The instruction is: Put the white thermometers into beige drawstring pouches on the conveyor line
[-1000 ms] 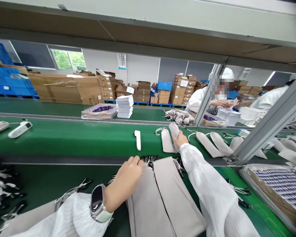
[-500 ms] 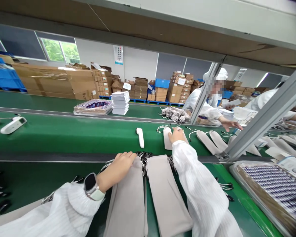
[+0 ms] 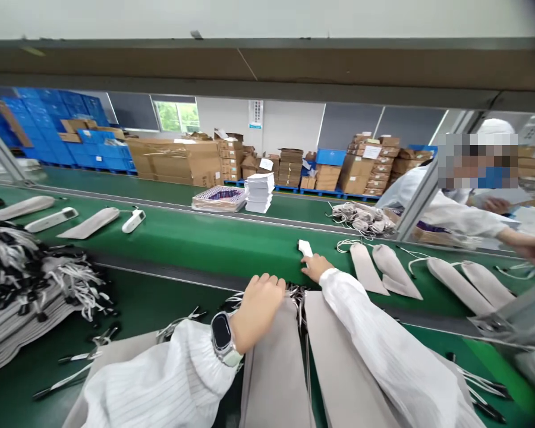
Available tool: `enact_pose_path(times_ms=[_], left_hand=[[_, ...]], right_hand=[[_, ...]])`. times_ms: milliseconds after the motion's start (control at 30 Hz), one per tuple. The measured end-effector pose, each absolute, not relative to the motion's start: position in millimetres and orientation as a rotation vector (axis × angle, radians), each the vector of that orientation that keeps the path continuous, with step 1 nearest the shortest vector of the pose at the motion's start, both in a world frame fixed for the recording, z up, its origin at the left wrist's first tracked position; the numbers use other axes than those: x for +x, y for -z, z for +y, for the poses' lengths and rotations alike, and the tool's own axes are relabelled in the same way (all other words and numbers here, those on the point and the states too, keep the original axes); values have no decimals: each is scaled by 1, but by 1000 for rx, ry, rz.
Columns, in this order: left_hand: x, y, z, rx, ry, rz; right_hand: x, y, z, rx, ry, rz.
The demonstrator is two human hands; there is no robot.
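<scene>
My left hand [image 3: 258, 306] lay flat on one of two grey pouch stacks [image 3: 271, 368], fingers loose. Right hand [image 3: 315, 267] touched one white device [image 3: 304, 248], fingers spread (gripping nothing). Four pouches [image 3: 428, 273] beyond.

One view only, worn on the head, looking forward and slightly down across the green belt [image 3: 205, 241] from close behind both sleeves. It peers under a low shelf beam [image 3: 267, 65] toward stacked boxes [image 3: 182, 160] at the far wall, near things looming large at bottom.
</scene>
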State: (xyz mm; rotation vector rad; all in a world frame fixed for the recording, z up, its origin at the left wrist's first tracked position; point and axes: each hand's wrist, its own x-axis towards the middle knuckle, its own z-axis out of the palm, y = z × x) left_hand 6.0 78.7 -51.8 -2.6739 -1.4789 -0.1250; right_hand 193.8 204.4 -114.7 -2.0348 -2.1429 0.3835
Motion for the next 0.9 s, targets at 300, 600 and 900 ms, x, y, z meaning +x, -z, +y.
enact_pose_path(times_ms=[300,600,900], left_hand=[[-19,32,90,-2959,113,-1446],[-14,39,85,-2820,93,-1453],[-10,41,88,-2797,-18,-1398]], right_hand=[[226,82,198,-1601,-828,-1642],[199,8,148,-601,-1414,-1301],[180,21,149,-660,-1458,-1357]])
